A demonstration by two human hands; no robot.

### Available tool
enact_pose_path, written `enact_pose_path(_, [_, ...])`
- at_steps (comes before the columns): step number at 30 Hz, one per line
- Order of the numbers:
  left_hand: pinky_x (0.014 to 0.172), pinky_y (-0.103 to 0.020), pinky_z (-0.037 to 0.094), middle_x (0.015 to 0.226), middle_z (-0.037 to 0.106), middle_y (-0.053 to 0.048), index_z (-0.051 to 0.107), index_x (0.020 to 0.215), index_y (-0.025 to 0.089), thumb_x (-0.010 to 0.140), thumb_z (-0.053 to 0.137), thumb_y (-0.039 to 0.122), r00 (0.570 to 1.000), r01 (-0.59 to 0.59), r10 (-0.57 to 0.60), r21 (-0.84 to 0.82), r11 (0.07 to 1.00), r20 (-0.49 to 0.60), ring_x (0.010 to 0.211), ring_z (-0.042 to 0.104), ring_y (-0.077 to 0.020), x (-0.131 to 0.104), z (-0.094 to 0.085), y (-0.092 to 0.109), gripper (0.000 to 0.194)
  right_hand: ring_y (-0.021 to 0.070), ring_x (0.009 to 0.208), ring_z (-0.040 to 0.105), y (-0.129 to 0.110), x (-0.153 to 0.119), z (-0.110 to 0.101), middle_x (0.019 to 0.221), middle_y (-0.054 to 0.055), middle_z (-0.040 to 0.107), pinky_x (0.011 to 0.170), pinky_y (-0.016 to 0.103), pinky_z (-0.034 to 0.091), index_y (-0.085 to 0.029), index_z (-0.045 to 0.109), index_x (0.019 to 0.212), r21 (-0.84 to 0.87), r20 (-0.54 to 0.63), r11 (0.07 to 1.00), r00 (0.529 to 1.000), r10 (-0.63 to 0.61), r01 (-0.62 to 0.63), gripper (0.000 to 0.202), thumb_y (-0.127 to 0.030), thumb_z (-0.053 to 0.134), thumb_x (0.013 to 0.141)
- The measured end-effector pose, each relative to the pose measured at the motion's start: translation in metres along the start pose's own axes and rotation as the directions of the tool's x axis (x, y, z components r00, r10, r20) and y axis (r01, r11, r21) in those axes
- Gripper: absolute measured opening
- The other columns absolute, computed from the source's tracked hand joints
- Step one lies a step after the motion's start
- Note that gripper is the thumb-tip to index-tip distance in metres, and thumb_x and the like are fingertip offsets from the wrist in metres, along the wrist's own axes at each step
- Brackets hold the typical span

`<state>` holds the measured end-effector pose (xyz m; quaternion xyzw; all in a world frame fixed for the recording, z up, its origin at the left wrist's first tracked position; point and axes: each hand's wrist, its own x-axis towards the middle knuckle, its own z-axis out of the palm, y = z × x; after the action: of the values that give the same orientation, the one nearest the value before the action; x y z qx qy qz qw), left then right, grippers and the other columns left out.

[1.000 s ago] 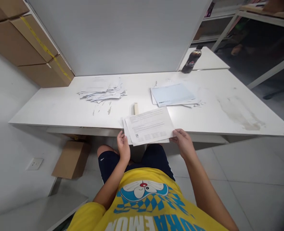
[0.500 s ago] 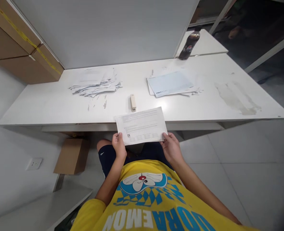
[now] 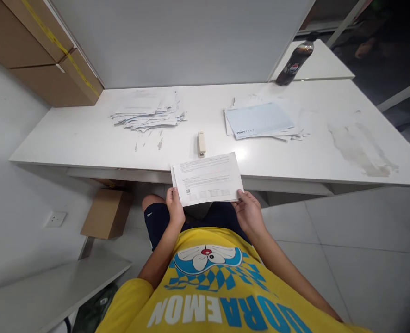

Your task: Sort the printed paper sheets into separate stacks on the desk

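Printed paper sheets (image 3: 208, 179), at least two by their offset edges, are held over my lap at the desk's front edge. My left hand (image 3: 175, 206) pinches their lower left side, thumb on top. At the lower right corner my right hand (image 3: 248, 211) grips them the same way, its fingers partly hidden underneath. Just beyond the sheets a cream stapler (image 3: 201, 144) lies on the white desk. An untidy stack of papers (image 3: 147, 115) is at the back left. On the right is another pile, topped by a pale blue sheet (image 3: 260, 121).
A cola bottle (image 3: 295, 64) stands at the desk's back right. Cardboard boxes (image 3: 57, 81) are at the back left, and another cardboard box (image 3: 104, 213) is under the desk. A grey panel (image 3: 180, 41) rises behind the white desk (image 3: 69, 138), whose right side has a greyish stain (image 3: 361, 148).
The view has shifted, so the desk and its things appear farther right. Both hands still hold the sheets, whose left edges now show a small offset.
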<state>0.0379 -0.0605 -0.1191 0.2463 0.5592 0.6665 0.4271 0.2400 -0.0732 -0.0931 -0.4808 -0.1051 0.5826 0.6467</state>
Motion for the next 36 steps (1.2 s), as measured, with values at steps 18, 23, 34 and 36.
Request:
enact_pose_path(18, [0.075,-0.025,0.05,0.086,0.067,-0.005,0.062,0.086,0.018,0.082,0.055,0.072,0.999,-0.036,0.036,0.07,0.997,-0.003,0.079,0.062,-0.016,-0.005,-0.003,-0.003,0.054,0.0179,0.081,0.069,0.006,0.002,-0.01,0.086,0.003,0.074,0.078,0.034,0.059,-0.02,0.066,0.078,0.025,-0.018,0.997,0.997,0.073,-0.072,0.015,-0.033,0.072,0.073])
enact_pose_path(23, [0.075,-0.025,0.05,0.088,0.068,-0.006,0.064,0.087,0.018,0.086,0.055,0.067,0.996,-0.087,0.082,0.127,0.988,0.038,0.081,0.063,-0.017,-0.006,-0.005,-0.004,0.05,0.0182,0.084,0.07,0.008,0.006,-0.009,0.086,0.003,0.074,0.083,0.034,0.059,-0.02,0.065,0.082,0.028,-0.015,0.996,0.996,0.091,-0.09,0.014,-0.032,0.069,0.075])
enact_pose_path(34, [0.067,-0.025,0.049,0.081,0.067,-0.005,0.062,0.08,0.019,0.08,0.059,0.07,0.999,-0.02,0.016,0.098,0.995,0.046,0.073,0.062,-0.0168,-0.007,-0.002,-0.003,0.052,0.0201,0.096,0.07,0.008,0.008,-0.011,0.09,0.002,0.074,0.087,0.037,0.059,-0.023,0.063,0.084,0.015,-0.004,0.995,0.995,0.097,-0.097,0.015,-0.036,0.066,0.077])
enact_pose_path(36, [0.067,-0.025,0.05,0.083,0.068,-0.005,0.063,0.083,0.018,0.081,0.06,0.069,0.998,-0.015,0.009,0.098,0.995,0.057,0.074,0.063,-0.0172,-0.007,-0.002,-0.003,0.051,0.02,0.096,0.07,0.008,0.008,-0.01,0.09,0.002,0.075,0.087,0.036,0.059,-0.023,0.063,0.085,0.013,-0.001,0.996,0.996,0.091,-0.091,0.017,-0.038,0.066,0.077])
